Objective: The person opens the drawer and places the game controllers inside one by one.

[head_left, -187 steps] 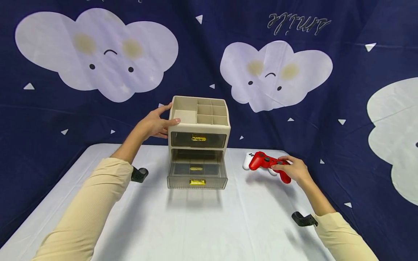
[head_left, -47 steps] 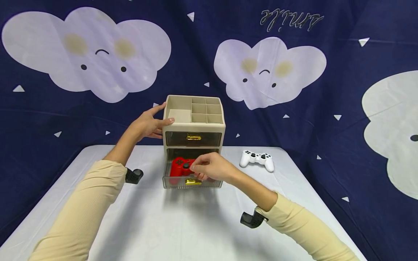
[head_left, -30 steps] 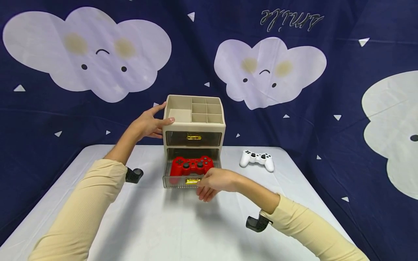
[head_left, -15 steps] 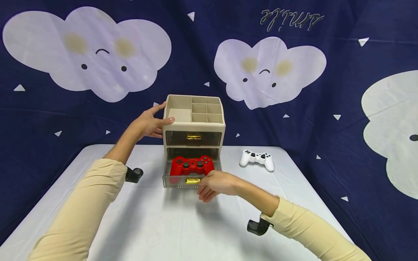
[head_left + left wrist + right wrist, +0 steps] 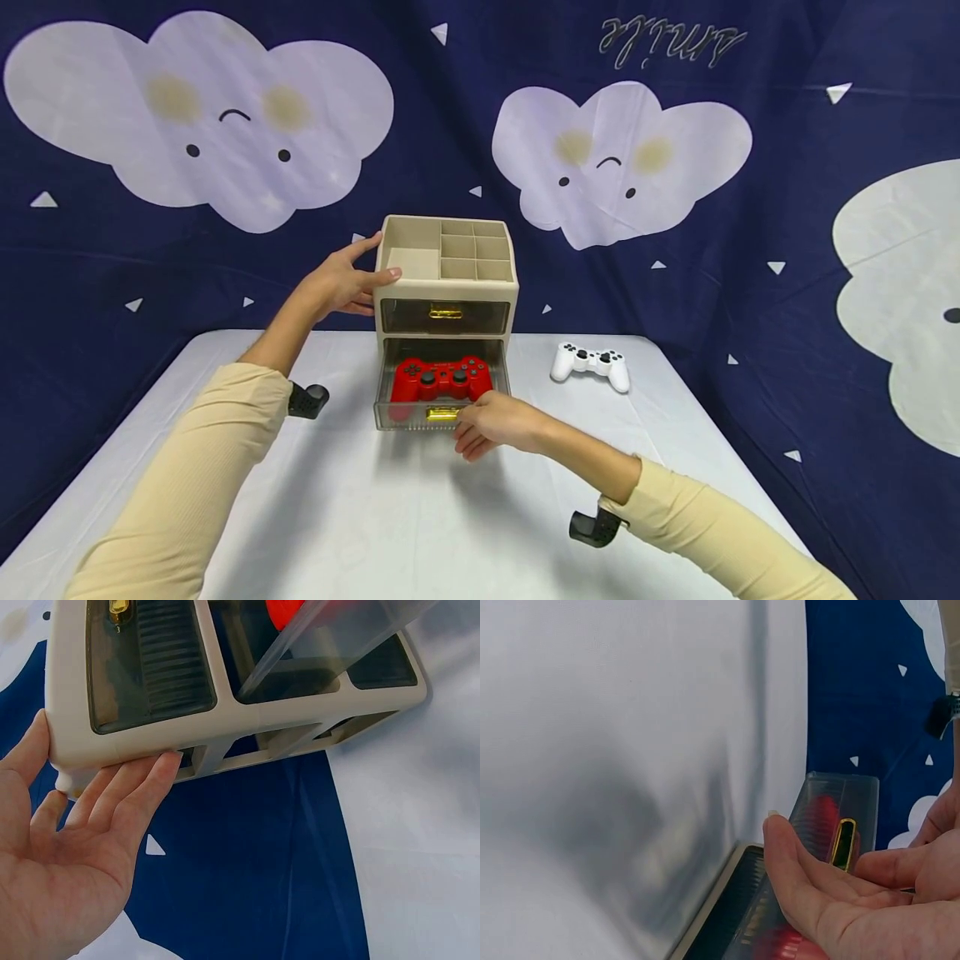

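Note:
A beige desktop drawer organizer (image 5: 450,287) stands at the back of the table, its clear middle drawer (image 5: 397,417) pulled out. A red game controller (image 5: 442,382) lies in that drawer. My left hand (image 5: 337,287) rests on the organizer's upper left corner, thumb over the top rim and straight fingers against the side wall, as the left wrist view also shows. My right hand (image 5: 498,421) is at the drawer's front, right beside the gold handle (image 5: 443,414). In the right wrist view its thumb points towards the handle and its fingers are loosely bent below.
A white game controller (image 5: 591,367) lies on the white tablecloth (image 5: 375,517), right of the organizer. Behind hangs a dark blue cloth (image 5: 442,150) with cloud prints. The organizer's top has several divided compartments.
My right hand has lifted the red controller from beside the white one and laid it in the drawer, then moved down to the drawer's front. My left hand keeps its place on the organizer.

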`<state>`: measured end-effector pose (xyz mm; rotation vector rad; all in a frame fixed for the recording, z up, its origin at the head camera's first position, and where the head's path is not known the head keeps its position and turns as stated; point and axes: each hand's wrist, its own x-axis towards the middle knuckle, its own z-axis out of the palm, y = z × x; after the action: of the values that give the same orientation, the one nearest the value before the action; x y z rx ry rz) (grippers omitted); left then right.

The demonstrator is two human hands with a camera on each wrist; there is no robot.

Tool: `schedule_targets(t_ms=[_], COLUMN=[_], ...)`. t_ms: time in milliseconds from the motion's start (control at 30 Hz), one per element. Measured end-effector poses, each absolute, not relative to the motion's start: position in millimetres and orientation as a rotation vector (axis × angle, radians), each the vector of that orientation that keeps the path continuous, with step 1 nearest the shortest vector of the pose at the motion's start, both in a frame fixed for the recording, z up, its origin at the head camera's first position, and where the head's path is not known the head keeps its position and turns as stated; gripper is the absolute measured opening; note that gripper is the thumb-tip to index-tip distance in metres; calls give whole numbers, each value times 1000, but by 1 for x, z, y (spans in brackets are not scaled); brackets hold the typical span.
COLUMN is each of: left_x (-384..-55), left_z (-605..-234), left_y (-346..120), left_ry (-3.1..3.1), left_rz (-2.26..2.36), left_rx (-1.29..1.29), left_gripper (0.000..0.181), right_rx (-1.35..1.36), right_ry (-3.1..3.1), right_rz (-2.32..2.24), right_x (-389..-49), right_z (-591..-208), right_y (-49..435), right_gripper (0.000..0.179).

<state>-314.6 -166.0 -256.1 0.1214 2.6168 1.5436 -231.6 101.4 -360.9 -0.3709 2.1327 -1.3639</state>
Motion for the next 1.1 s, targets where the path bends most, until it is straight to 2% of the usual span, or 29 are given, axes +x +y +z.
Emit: schedule_targets(t_ms=[800, 1100], left_x=[-315, -317], left_z=[-256, -258], left_y=[-166, -167], left_ry=[2610, 2600], left_rz=[1562, 1586], left_rx=[107, 96], left_gripper=[88, 88], right_rx=[-296, -234], right_ry=[2059, 2091], right_rz=[-1579, -1668], right_x=[-243, -257], right_z=[-361, -367], right_y=[92, 90], right_gripper=[35, 32])
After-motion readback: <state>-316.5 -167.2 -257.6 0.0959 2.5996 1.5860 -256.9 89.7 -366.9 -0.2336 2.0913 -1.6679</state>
